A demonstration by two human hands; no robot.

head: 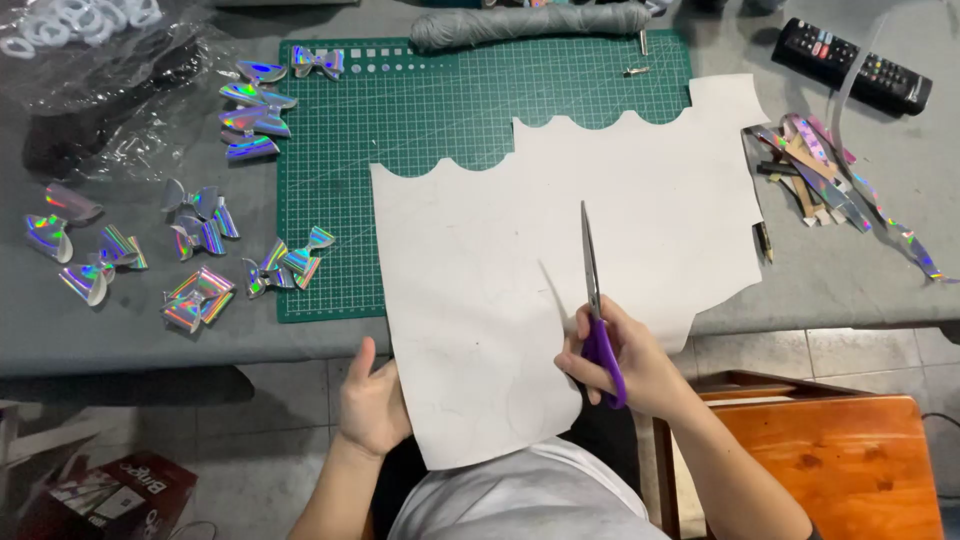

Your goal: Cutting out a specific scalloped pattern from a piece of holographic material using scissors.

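Nearest me, my left hand [372, 405] pinches the lower left edge of the white sheet [560, 270], while at three o'clock from it my right hand [622, 365] closes round the purple-handled scissors [597, 305], blades nearly shut partway up a cut. The sheet overhangs the desk [850, 270]; its far edge is already scalloped. At ten o'clock, many holographic bows [200, 235] lie finished beside the green cutting mat [400, 130], so I judge the work well underway.
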